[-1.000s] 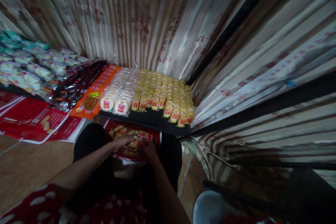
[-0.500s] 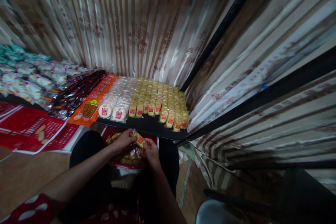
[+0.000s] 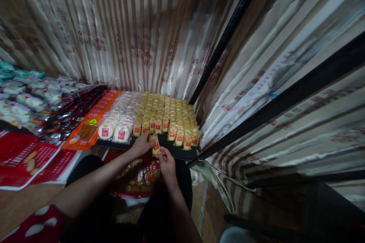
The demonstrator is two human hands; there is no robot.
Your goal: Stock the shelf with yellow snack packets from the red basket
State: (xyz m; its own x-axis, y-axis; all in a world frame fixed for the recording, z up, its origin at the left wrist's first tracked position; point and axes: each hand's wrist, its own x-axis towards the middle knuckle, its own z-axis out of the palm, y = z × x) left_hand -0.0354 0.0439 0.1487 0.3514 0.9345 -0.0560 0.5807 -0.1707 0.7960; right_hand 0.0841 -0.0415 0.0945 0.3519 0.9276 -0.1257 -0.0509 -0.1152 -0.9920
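Between my two hands is a small yellow snack packet [image 3: 155, 145] with a red and orange label, held upright over the front of the black shelf [image 3: 182, 153]. My left hand [image 3: 145, 144] pinches its upper end, and my right hand [image 3: 167, 163] grips its lower end. Below them, a red bag [image 3: 142, 188] between my knees contains several more yellow packets. Just beyond my hands, rows of similar yellow packets [image 3: 167, 112] stand on the shelf. White round crackers in clear wrappers [image 3: 122, 133] stand to their left.
An orange snack bag [image 3: 84, 133] lies left of the crackers, then dark red packets [image 3: 61, 119] and white-wrapped snacks [image 3: 31, 100]. Red printed packaging [image 3: 23, 163] hangs at the shelf's front left. Striped curtains [image 3: 137, 30] and black bars [image 3: 228, 41] enclose the back and right.
Both hands have moved up and forward from above the bag to the shelf's front edge, carrying the yellow packet, which has turned more upright. The view has shifted slightly.
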